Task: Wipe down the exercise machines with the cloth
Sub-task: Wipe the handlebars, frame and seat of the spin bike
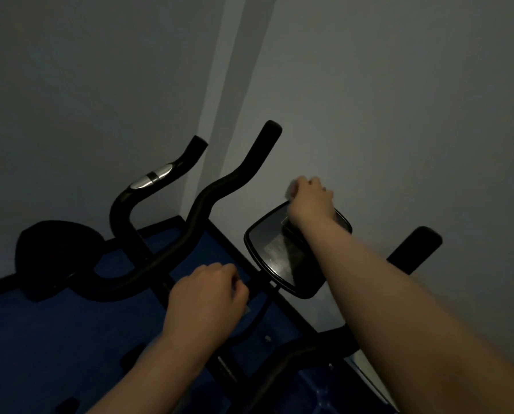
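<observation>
We see the right hand [309,198], grip closed on the cloth [292,190], at the console [282,252] top; left hand [205,297] fisted below it, contents unclear.

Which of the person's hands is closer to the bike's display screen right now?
The right hand, holding a pale cloth, is at the far upper edge of the display screen. The left hand is closed lower down, beside the screen on the bike frame.

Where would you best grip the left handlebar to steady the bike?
Probably on the straight stretch of the left handlebar just below its silver pad, coming from above. The tube there looks round and bare, so fingers could wrap it; the bends above and below might let a hand slide.
</observation>
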{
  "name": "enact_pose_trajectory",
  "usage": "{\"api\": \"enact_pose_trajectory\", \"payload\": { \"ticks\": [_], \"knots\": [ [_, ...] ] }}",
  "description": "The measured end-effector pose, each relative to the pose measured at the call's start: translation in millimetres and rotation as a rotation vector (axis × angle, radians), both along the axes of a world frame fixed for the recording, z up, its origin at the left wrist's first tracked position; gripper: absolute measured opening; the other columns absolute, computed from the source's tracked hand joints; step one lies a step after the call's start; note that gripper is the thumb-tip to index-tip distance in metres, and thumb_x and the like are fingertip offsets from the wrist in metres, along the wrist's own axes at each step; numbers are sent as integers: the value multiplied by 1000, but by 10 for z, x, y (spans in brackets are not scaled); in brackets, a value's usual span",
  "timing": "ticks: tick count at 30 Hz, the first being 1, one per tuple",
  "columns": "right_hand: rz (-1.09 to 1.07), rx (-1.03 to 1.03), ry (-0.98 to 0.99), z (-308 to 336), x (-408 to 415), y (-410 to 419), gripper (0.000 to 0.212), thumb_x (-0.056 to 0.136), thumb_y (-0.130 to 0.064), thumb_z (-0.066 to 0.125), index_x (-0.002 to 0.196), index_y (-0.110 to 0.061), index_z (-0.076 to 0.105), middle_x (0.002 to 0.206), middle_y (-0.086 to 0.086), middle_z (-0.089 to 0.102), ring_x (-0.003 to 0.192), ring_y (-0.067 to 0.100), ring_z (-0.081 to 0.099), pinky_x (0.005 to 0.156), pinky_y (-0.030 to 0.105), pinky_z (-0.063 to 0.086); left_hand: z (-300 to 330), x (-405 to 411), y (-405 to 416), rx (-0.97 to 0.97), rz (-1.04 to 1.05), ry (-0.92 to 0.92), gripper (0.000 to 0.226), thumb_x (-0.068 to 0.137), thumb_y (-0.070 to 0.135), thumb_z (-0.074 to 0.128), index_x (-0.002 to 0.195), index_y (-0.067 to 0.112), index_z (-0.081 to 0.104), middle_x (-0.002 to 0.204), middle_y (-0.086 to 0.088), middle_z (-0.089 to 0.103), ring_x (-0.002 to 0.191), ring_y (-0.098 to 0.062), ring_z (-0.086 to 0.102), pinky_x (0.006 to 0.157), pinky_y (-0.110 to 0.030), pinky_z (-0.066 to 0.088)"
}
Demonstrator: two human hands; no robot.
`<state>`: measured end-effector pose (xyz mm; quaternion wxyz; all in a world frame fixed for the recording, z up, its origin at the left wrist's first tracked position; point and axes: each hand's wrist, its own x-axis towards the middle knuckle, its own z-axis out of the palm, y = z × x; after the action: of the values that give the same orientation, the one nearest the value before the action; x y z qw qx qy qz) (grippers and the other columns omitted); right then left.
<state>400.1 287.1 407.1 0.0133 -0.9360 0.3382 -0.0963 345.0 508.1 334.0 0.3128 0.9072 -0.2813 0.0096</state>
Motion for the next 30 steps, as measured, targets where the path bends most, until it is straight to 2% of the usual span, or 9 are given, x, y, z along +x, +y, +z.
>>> {"api": "enact_pose_trajectory", "payload": {
  "ticks": [2,6,11,15,17,21,26,28,30],
  "knots": [
    [136,21,27,-144,-28,262,32,87,-11,53,118,-21,53,127,7,43,116,36,42,80,33,38,6,0,-5,8,6,-7,24,97,41,38,98,30,60,97,14,59,90,-4,53,67,-25,41],
    [373,23,254,-341,-602,583,29,86,-14,59,112,-23,52,124,2,43,111,30,45,75,34,38,3,-6,4,34,-3,-16,24,96,41,39,95,29,60,91,14,58,85,-5,52,61,-25,36],
    [9,-8,340,-161,-889,199,45,91,-17,55,133,-14,38,136,14,33,121,38,39,93,43,43,2,-8,1,48,-31,-18,25,97,40,39,98,30,61,95,15,59,88,-4,52,63,-24,37],
    [-185,60,100,-5,-365,-79,52,90,-11,52,137,-15,29,139,16,26,122,38,31,96,49,41,0,-5,4,30,-23,-5,24,96,39,40,100,30,62,96,15,60,88,-3,53,63,-23,38],
    [-224,77,23,21,-143,-88,52,90,-11,53,137,-15,30,140,15,26,123,37,30,94,44,40,9,-17,7,13,-7,-10,23,96,38,41,98,29,63,92,14,60,85,-3,53,60,-22,36],
    [-71,-36,32,-142,-47,166,57,87,-12,58,136,-14,29,142,15,25,125,37,28,91,39,42,9,-24,5,10,-11,-31,23,96,39,40,94,29,61,89,14,59,84,-3,52,60,-23,37],
    [353,-67,308,-435,-561,631,60,85,-13,60,137,-18,30,139,10,27,124,35,29,81,40,45,-7,-11,2,30,-25,-46,25,96,40,40,88,26,60,85,13,56,80,-5,50,54,-22,31],
    [359,-43,400,-398,-780,582,53,85,-13,59,132,-18,33,135,9,30,122,34,32,82,40,45,1,-15,3,34,-35,-44,25,96,40,40,88,28,60,85,13,56,82,-5,49,55,-23,31],
    [244,-42,477,-301,-890,418,54,87,-14,56,134,-16,30,135,10,30,123,36,33,91,45,46,6,-18,8,40,-37,-38,24,96,40,40,90,29,60,88,14,57,84,-4,49,56,-23,31]
  ]
}}
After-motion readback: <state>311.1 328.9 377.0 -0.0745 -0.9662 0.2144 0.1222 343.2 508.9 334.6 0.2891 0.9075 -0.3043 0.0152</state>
